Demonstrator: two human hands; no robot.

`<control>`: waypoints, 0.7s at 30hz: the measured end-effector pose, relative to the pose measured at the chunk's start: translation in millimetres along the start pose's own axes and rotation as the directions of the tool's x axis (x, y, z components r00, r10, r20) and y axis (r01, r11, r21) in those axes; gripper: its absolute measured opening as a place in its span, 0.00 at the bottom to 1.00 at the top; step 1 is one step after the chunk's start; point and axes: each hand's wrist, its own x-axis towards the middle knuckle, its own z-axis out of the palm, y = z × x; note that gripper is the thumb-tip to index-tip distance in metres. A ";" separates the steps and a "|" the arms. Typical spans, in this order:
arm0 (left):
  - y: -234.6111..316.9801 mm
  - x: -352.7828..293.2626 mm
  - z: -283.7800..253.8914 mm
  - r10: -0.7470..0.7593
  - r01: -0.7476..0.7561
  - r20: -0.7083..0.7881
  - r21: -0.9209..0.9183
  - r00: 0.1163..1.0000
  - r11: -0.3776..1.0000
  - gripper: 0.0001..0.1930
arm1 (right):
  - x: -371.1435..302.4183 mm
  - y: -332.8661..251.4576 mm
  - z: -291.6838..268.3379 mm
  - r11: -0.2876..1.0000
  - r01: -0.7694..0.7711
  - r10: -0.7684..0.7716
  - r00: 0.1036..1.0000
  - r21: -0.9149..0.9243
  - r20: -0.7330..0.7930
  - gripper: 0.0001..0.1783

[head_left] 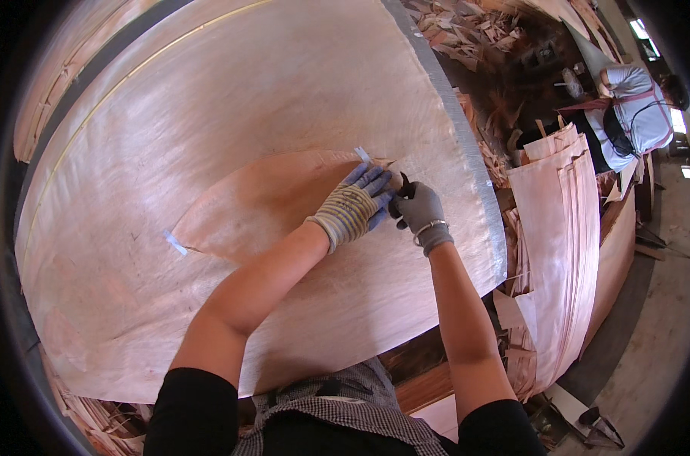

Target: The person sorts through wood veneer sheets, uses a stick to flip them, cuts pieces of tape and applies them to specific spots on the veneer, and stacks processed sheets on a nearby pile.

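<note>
A broad, pale pinkish wood veneer sheet [284,83] spreads in front of me. On it is a darker, leaf-shaped veneer area [261,194], with a bit of light blue tape [175,243] at its left tip and another tape piece [362,154] near its right end. My left hand [355,201], in a striped glove with blue-grey fingers, lies flat over that right end, fingers stretched out. Close beside its fingertips, my right hand [421,211], in a grey glove, is closed around a small dark tool with a curved tip [405,185]. Its lower part is hidden by the fingers.
Grey tape [455,114] runs along the sheet's right edge. Stacked veneer strips [561,251] stand to the right, and broken veneer scraps [474,34] lie at the back right. Another person [633,114] in a light shirt is at the far right. A yellow line [124,80] curves along the sheet's left side.
</note>
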 end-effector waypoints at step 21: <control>-104.0 -158.9 -93.5 -0.418 0.412 -0.083 0.417 0.905 0.810 0.21 | 8.7 -130.0 190.9 0.969 0.196 -0.136 0.931 -0.150 0.337 0.12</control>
